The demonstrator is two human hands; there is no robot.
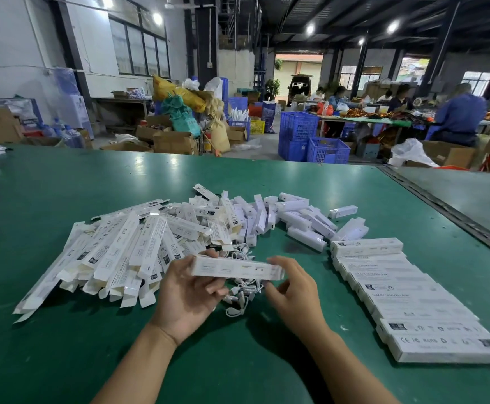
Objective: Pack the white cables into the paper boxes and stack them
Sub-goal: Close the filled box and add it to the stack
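Your fingers on the left hand curl under one end of a box with the thumb on top. The right hand pinches the other end, so the box hangs level at the centre of the frame, above the table. The biggest hazard is the pile of flat boxes at centre left, which sprawls right up beside your left hand; a careless sweep of that forearm would likely shove it over the cables. Next, the row of packed boxes at lower right overlaps like shingles, and setting this one down hard may make it slide. The heap of small boxes above centre sits well apart. Smallest and trickiest, the cables lie tangled just beneath your hands, so pulling one could drag its neighbours. The box's end flaps are too blurred to judge; if one is open, tilting could let a cable slip out
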